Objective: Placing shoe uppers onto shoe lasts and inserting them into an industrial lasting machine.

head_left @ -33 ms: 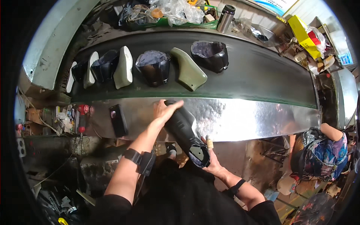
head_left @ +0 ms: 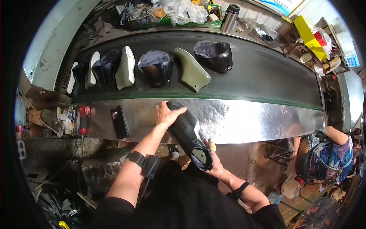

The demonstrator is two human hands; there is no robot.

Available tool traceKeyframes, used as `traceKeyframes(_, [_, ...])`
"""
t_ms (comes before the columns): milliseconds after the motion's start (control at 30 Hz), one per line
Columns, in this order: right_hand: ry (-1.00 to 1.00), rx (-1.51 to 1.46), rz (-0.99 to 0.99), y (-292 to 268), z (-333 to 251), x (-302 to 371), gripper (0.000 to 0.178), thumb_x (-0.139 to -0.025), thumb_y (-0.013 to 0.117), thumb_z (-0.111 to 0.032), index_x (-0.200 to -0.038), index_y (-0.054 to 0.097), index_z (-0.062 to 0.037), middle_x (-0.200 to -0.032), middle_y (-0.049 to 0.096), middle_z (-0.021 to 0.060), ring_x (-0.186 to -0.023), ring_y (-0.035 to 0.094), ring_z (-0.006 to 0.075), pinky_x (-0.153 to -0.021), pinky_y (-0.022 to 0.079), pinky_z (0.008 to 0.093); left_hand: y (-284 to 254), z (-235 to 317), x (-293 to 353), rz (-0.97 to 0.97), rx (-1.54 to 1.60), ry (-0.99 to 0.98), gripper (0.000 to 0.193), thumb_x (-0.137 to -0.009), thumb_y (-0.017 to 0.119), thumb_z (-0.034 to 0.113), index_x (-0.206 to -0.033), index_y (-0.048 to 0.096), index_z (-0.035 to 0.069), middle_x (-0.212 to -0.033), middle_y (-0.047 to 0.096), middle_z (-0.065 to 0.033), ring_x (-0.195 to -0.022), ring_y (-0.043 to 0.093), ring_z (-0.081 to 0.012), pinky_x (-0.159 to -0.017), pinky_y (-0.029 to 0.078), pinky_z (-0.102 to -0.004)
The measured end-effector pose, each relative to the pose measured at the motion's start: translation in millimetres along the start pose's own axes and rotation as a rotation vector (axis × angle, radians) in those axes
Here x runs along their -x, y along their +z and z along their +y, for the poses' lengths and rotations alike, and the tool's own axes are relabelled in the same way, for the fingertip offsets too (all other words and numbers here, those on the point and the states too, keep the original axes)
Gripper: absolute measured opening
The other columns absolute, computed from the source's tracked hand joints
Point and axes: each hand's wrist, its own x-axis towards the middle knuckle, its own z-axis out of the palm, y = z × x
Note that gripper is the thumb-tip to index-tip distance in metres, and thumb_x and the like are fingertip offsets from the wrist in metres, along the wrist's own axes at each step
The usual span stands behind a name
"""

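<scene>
Head view: black boot (head_left: 183,131) held across the shiny metal strip's (head_left: 248,122) near edge

And there it was, a green form (head_left: 199,153) filling the boot's mouth! Beyond the strip, a green tray (head_left: 216,25) brimmed with clear plastic bags (head_left: 182,14); beyond its right part, a yellow box (head_left: 306,35) held red and white material (head_left: 324,41). The boot's long axis ran aslant, closed end pointing away over the strip, open end hanging on the strip's near side. The left hand (head_left: 166,116) clasped the closed end; the right hand (head_left: 216,163) grasped the boot beside its mouth, a pale wrap (head_left: 212,145) on one finger. Some fingers were hidden behind the boot, and the black piece (head_left: 80,71) beyond the strip's left end was partly covered, hard to make out.
</scene>
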Motion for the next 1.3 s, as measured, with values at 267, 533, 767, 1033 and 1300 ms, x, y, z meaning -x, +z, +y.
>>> traceKeyframes(267, [0.469,-0.401,-0.026,5,9,-26,0.056,-0.1,0.057,-0.033,-0.14,0.039,0.0007,-0.122,0.06,0.0092,-0.109,0.059,0.0163,-0.096,0.047,0.0287,2,-2,1,0.064,0.099,-0.113,0.062,-0.066,0.078,0.042,-0.109,0.064,-0.001,-0.103,0.069,-0.0211,-0.103,0.064,-0.0371,-0.09,0.049,-0.045])
traceKeyframes(533, [0.351,-0.442,-0.158,-2,-8,-23,0.097,-0.082,0.069,-0.06,-0.146,0.028,-0.0011,-0.143,0.038,0.0215,-0.131,0.04,0.0326,-0.108,0.035,0.0434,-35,-20,13,0.027,0.509,-0.277,0.039,-0.066,0.075,0.033,-0.088,0.07,0.001,-0.084,0.07,-0.0105,-0.079,0.066,-0.0221,-0.076,0.051,-0.0358])
traceKeyframes(767, [0.486,-0.283,-0.292,-14,-55,-87,0.107,-0.091,0.067,-0.041,-0.154,-0.011,-0.0043,-0.162,0.005,0.019,-0.15,0.007,0.0297,-0.12,0.013,0.0417,-92,-23,75,0.199,0.692,-0.113,0.033,-0.068,0.078,0.027,-0.09,0.07,0.003,-0.083,0.069,-0.0061,-0.077,0.063,-0.0159,-0.074,0.05,-0.0316])
traceKeyframes(1033, [0.509,-0.368,-0.497,103,-109,-98,0.061,-0.098,0.059,-0.012,-0.151,0.031,-0.0035,-0.136,0.053,0.0104,-0.116,0.054,0.0165,-0.098,0.043,0.0273,-186,-78,182,0.533,0.783,-0.121,0.039,-0.072,0.079,0.022,-0.1,0.066,-0.001,-0.089,0.066,-0.0047,-0.083,0.061,-0.0145,-0.078,0.049,-0.0298])
traceKeyframes(1300, [0.304,-0.45,-0.82,262,-162,-44,0.045,-0.097,0.06,-0.006,-0.14,0.046,-0.0031,-0.103,0.065,0.0006,-0.087,0.056,0.0062,-0.079,0.046,0.0201,-321,-204,356,0.958,0.875,-0.174,0.056,-0.087,0.07,0.044,-0.12,0.057,0.001,-0.117,0.062,-0.0099,-0.108,0.057,-0.0201,-0.097,0.042,-0.0348])
